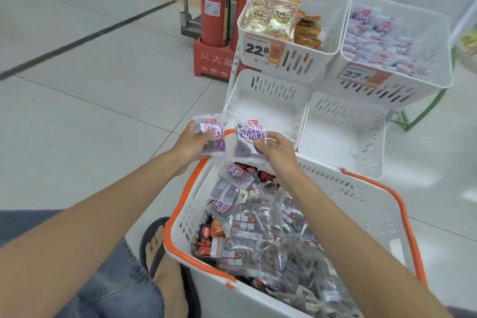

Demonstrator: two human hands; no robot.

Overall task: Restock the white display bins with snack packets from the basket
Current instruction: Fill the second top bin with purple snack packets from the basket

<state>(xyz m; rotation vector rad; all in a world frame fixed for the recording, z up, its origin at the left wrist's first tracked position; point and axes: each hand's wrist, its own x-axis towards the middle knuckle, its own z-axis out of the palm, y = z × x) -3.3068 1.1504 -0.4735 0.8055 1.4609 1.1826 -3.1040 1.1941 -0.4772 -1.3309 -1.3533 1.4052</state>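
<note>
Above the basket (382, 204), both hands (189, 143) (277, 151) hold purple packets (211, 134)

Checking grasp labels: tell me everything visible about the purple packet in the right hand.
The purple packet is a small, flat pouch of thin glossy film, translucent lilac, with a small red logo at the top, bold purple characters across the front and dark pieces showing through below. It is held upright, facing the camera, above the basket's far end. The right hand pinches its lower right corner; a matching packet in the left hand sits just beside it.

Basket (374, 204) bottom corner cropped
</note>
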